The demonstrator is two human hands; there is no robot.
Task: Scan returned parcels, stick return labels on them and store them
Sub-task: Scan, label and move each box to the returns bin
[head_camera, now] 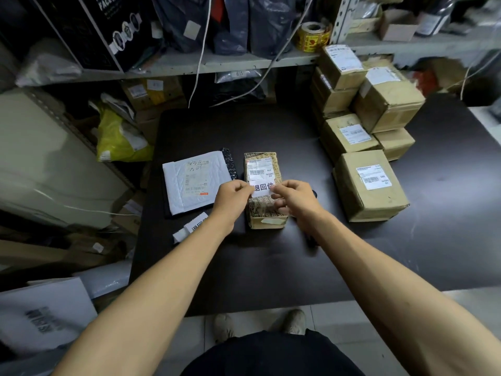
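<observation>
A small printed cardboard parcel point(261, 169) with a shipping label lies in the middle of the dark table point(271, 267). Over its top sits a white return label point(262, 188) with black characters. My left hand point(233, 198) pinches the label's left edge and my right hand point(294, 196) pinches its right edge, both above the parcel. A strip of more return labels point(193, 226) lies on the table to the left of my left wrist. Something black shows just behind my right hand, mostly hidden.
A white padded mailer point(193, 181) lies left of the parcel. Several brown boxes point(371, 183) are stacked at the right and back right. Shelves with bags and a yellow tape roll point(311, 36) stand behind. Bags and cartons crowd the floor at the left.
</observation>
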